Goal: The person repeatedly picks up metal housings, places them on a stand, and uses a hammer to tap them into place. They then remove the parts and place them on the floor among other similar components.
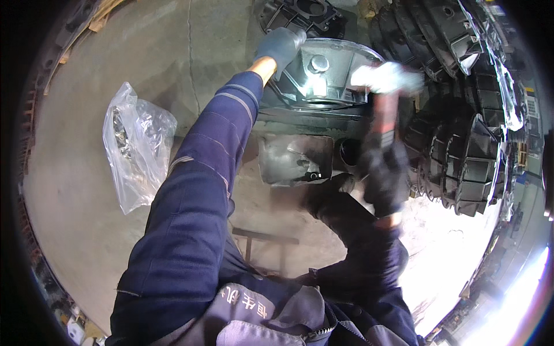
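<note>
My left hand (281, 46), in a grey glove, rests on the upper left rim of a large grey metal housing (323, 78) with a bolt head on its top face. My right hand (384, 173), in a dark glove, is closed around the handle of a tool (385, 118) whose bright white head (385, 76) is blurred over the housing's right edge. Below the housing a shiny metal plate (294, 158) is fixed on a dark base.
A clear plastic bag (135, 153) with metal parts lies on the concrete floor at left. Rows of dark cast housings (461, 155) are stacked at right and behind. A dark metal stand (262, 239) is near my legs. Strong glare fills the lower right.
</note>
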Demonstrator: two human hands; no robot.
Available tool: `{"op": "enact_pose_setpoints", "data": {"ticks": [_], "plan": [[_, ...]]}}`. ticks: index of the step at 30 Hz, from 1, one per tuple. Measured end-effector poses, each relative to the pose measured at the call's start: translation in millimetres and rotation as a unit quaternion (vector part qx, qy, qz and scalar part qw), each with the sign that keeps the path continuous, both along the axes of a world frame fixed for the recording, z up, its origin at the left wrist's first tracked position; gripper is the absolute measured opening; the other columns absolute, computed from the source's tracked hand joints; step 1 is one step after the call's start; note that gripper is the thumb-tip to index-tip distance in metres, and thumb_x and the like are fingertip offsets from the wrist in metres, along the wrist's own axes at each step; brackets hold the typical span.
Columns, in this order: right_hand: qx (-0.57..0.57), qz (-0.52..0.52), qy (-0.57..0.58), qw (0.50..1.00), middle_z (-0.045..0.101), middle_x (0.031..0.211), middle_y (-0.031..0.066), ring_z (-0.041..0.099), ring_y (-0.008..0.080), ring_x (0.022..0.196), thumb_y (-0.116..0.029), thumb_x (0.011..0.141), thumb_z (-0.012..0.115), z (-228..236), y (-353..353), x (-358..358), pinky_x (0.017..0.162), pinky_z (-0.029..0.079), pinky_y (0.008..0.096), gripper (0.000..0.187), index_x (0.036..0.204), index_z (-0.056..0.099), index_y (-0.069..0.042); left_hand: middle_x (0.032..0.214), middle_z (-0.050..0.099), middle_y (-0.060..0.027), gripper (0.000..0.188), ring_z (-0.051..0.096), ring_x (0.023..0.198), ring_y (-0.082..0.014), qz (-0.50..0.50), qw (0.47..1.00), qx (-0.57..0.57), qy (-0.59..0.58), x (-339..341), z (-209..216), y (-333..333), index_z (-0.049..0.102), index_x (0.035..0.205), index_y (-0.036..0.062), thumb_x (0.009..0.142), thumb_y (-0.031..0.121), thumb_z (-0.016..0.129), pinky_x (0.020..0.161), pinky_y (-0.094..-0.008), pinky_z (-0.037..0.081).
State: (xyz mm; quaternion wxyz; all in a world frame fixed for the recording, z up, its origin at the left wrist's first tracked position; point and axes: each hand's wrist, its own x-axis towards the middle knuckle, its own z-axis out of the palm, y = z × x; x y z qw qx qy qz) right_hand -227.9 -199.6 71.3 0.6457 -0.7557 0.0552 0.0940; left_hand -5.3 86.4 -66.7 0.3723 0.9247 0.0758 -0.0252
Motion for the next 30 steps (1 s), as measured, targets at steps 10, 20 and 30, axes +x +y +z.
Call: {"op": "enact_pose_setpoints", "data": {"ticks": [10,20,30], "plan": [[-0.571,0.148,-0.082,0.803,0.073,0.086,0.0222,0.072,0.0442,0.080,-0.022,0.090,0.074,-12.9,28.3,76.0,0.068,0.056,0.0461,0.024,0.102,0.064,-0.004,0.113,0.070,-0.0289,0.061,0.067,0.109,-0.0458,-0.001,1.000,-0.009,-0.003,-7.6,4.4,2.5,0.074,0.106,-0.0033,0.102,0.050,0.043,0.097,-0.0516,0.050],[-0.391,-0.105,-0.308,0.861,0.066,0.077,0.0024,0.059,0.0103,0.060,-0.025,0.098,0.071,107.4,-14.4,112.8,0.052,0.046,0.0290,0.022,0.103,0.072,-0.003,0.113,0.071,-0.0266,0.053,0.068,0.106,-0.0457,-0.026,0.999,-0.031,-0.002,-3.3,5.7,-4.6,0.075,0.108,0.0030,0.101,0.047,0.046,0.094,-0.0537,0.051],[-0.511,0.137,-0.265,0.806,0.073,0.090,0.0208,0.072,0.0401,0.082,-0.029,0.088,0.075,18.5,-3.0,107.0,0.066,0.057,0.0475,0.026,0.097,0.069,-0.005,0.114,0.070,-0.0280,0.056,0.068,0.107,-0.0445,0.018,0.999,0.018,-0.027,-4.2,1.0,-6.6,0.075,0.107,0.0006,0.101,0.050,0.049,0.094,-0.0533,0.052]]}}
